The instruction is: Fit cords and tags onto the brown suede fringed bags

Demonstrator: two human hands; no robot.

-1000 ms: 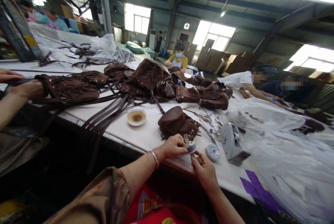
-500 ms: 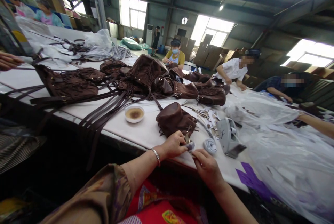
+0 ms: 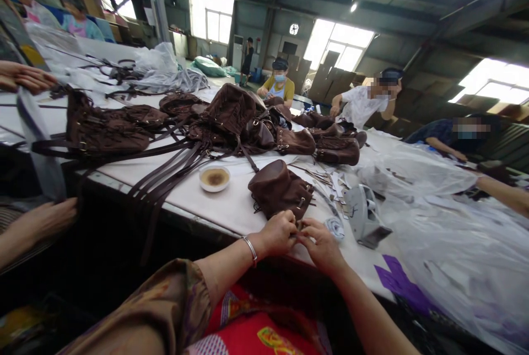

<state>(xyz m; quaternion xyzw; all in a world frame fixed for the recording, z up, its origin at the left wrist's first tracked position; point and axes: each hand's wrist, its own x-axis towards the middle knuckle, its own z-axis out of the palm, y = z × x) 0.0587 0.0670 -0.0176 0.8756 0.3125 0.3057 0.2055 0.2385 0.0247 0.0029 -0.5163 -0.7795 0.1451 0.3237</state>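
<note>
A small brown drawstring bag [image 3: 275, 188] with metal eyelets lies on the table just beyond my two hands. My left hand [image 3: 281, 232], with a silver bangle at the wrist, is closed in a pinch at the bag's near end. Fingertip to fingertip with it, my right hand [image 3: 323, 246] is pinched shut too. Whatever small piece lies between the fingers is mostly hidden. A coiled pale strip [image 3: 334, 228] rests right beside my right hand.
A white bowl of brownish-yellow stuff [image 3: 214, 178] stands left of the bag. Brown bags [image 3: 231, 112] are heaped behind. To the right are a grey tape dispenser [image 3: 366, 217] and clear plastic sheeting [image 3: 454, 245]. At far left, a co-worker's hands [image 3: 45, 222] hold a plastic bag.
My right hand has moved left and up to meet my left hand. The small greyish piece seen at my left fingers is now covered. At left, the co-worker's hands have come further into view.
</note>
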